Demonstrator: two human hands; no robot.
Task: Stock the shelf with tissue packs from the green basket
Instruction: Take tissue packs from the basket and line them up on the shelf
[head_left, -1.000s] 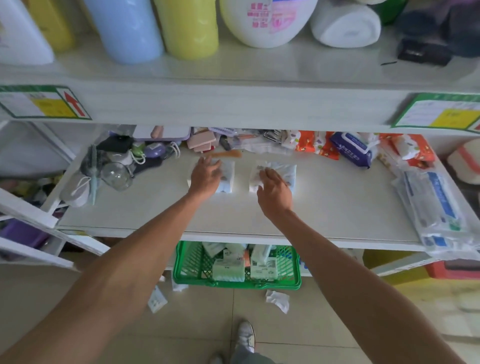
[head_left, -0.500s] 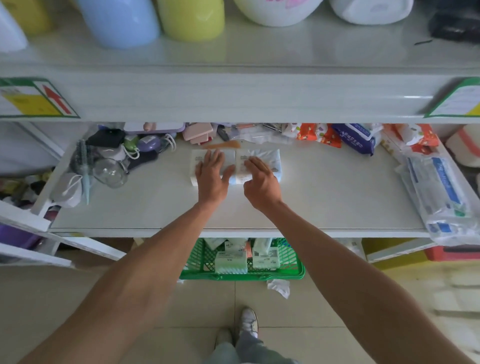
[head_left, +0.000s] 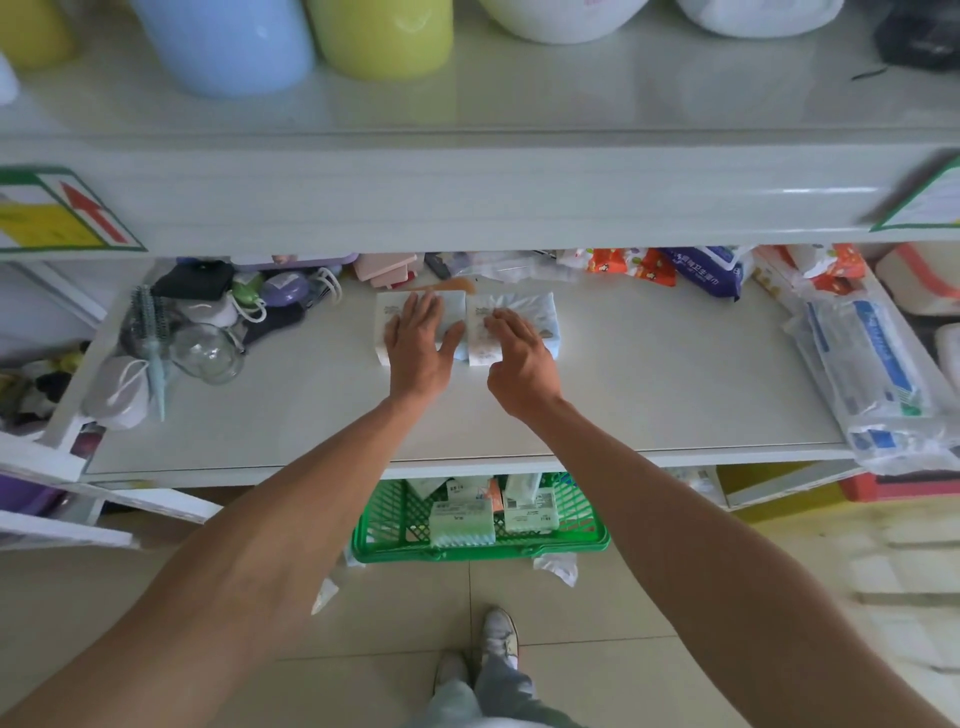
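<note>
White plastic wrap is what both palms are on right now. Left hand (head_left: 420, 340) lies flat on the left tissue pack (head_left: 400, 325), fingers spread and loose, nothing pinched. Right hand (head_left: 519, 358) sits on the near edge of the right tissue pack (head_left: 524, 317), fingers slightly curled and apart, pressing down rather than gripping. Both packs lie side by side, touching, toward the back middle of the shelf (head_left: 649, 395).

Behind them there's an orange comb (head_left: 454, 284) and a row of pink, orange and blue packets, so it's tight at the back. Clutter on the left includes a hairbrush (head_left: 150, 332) and a glass jar (head_left: 208, 353); bagged goods (head_left: 872, 374) are on the right. Plenty of bare shelf in front and to the right. Down on the floor, the green basket (head_left: 480, 543) holds more packs.
</note>
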